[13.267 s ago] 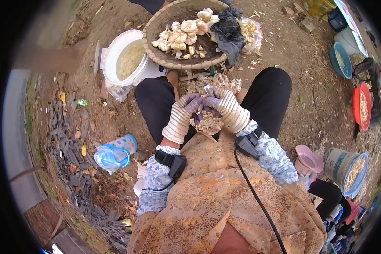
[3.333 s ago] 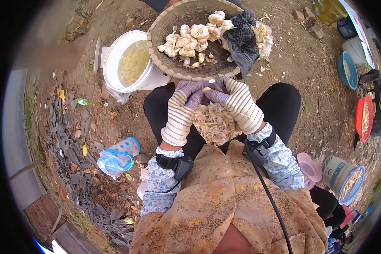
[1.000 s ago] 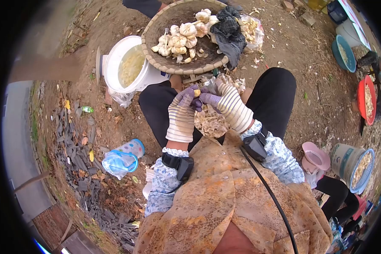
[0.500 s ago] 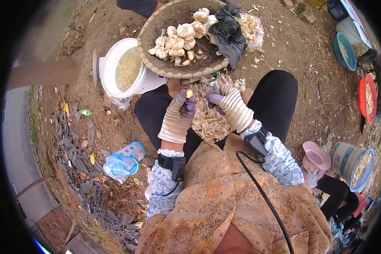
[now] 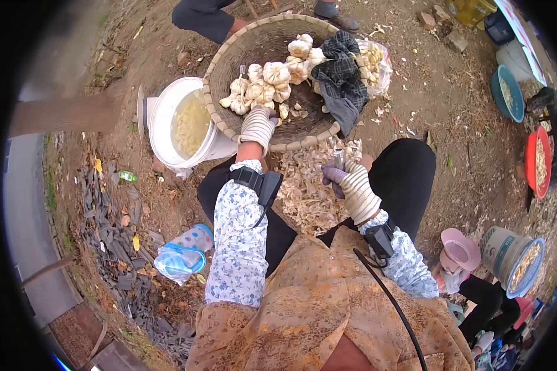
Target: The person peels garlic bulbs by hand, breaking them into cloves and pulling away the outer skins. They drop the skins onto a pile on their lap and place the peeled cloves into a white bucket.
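Observation:
My left hand (image 5: 259, 128), in a striped glove with purple fingertips, reaches over the near rim of a woven basket (image 5: 229, 37). It is beside the garlic bulbs (image 5: 276, 74) and a few loose cloves; its fingers are mostly hidden behind the back of the hand. My right hand (image 5: 353, 183), gloved alike, is closed around what looks like a small knife (image 5: 338, 157), its shiny metal end pointing up. Below it, between my legs, lies a heap of garlic skins (image 5: 309, 201). A dark checked cloth (image 5: 341, 80) hangs over the basket's right side.
A white bucket (image 5: 161, 127) with pale cloves in liquid stands left of the basket. A bag of cloves (image 5: 374, 65) sits at its right. Farther right are a teal basin (image 5: 507, 93), a red basin (image 5: 531, 161) and a tall bucket (image 5: 500, 250). Another person's leg (image 5: 198, 18) is beyond the basket.
My left hand, which held a garlic clove over the skins, has moved up into the basket; the clove is no longer visible in it. My right hand has shifted slightly right and down.

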The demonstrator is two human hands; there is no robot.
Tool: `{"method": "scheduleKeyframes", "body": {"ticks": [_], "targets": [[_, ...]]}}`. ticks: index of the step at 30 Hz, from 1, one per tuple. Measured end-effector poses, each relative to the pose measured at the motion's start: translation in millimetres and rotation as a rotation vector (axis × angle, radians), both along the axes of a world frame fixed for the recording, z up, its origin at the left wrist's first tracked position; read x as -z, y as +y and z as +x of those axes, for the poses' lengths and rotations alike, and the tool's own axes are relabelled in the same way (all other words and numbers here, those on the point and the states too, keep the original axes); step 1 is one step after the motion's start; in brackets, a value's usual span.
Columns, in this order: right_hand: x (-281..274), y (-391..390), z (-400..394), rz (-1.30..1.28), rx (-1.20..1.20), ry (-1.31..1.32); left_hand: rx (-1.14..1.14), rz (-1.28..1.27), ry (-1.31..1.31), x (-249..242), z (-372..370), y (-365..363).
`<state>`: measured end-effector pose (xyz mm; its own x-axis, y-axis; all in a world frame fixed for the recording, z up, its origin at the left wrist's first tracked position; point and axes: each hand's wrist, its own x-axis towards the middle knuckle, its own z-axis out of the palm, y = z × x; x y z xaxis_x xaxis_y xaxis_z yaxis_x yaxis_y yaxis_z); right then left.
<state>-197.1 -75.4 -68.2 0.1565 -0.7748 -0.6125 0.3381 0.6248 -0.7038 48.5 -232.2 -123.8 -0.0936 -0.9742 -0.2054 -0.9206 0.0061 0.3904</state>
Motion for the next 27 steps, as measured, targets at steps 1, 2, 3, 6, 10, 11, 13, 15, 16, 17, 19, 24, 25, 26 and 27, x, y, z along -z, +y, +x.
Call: {"method": "scheduleKeyframes", "body": {"ticks": [1, 2, 3, 6, 10, 11, 13, 15, 16, 17, 19, 24, 25, 26, 27], "targets": [[2.3, -1.0, -1.6, 0.028, 0.020, -0.017, 0.002, 0.067, -0.093, 11.3, -5.9, -8.8], [3.2, -3.7, -3.4, 0.029, 0.024, -0.014, -0.017, 0.214, -0.223, 15.8, -14.1, -17.1], [4.0, -5.6, -4.8, 0.034, 0.042, -0.014, 0.015, 0.142, -0.285, 25.2, -15.1, -19.4], [6.0, -7.8, -7.9, 0.033, 0.071, -0.020, 0.081, 0.124, -0.347, 27.8, -19.0, -14.6], [3.9, -14.8, -9.7, 0.000, 0.043, -0.029, 0.073, 0.076, -0.139, 15.8, -10.9, -5.5], [2.1, -15.5, -12.3, 0.001, 0.015, -0.019, 0.002, 0.075, 0.080, 18.4, -8.7, -2.6], [-9.1, -14.5, -19.0, -0.006, 0.034, -0.040, -0.375, 0.390, 0.779, -29.3, -32.9, 22.5], [-23.5, -16.2, -18.3, -0.107, 0.111, 0.079, -0.214, 0.363, 0.650, -57.5, -48.3, 52.4], [-31.2, -17.0, -16.8, -0.181, 0.126, 0.052, -0.115, 0.325, 0.661, -65.4, -55.9, 69.1], [-33.7, -16.9, -15.2, -0.179, 0.130, 0.054, -0.018, 0.285, 0.672, -72.8, -63.9, 85.2], [-36.8, -14.3, -11.6, -0.313, -0.028, -0.005, 0.042, 0.254, 0.631, -106.8, -81.1, 110.7], [-40.3, 6.6, -7.4, -0.257, 0.089, -0.195, -0.262, 0.294, 1.275, -119.5, -88.6, 155.9], [-40.2, 10.4, -3.6, -0.264, 0.081, -0.196, -0.263, 0.284, 1.277, -119.3, -87.5, 161.3], [-38.8, 15.2, 0.3, -0.280, 0.079, -0.202, -0.285, 0.320, 1.334, -116.4, -85.5, 167.7], [-44.2, 19.5, 4.0, -0.295, 0.074, -0.208, -0.308, 0.355, 1.391, -113.8, -82.7, 174.2]]}}
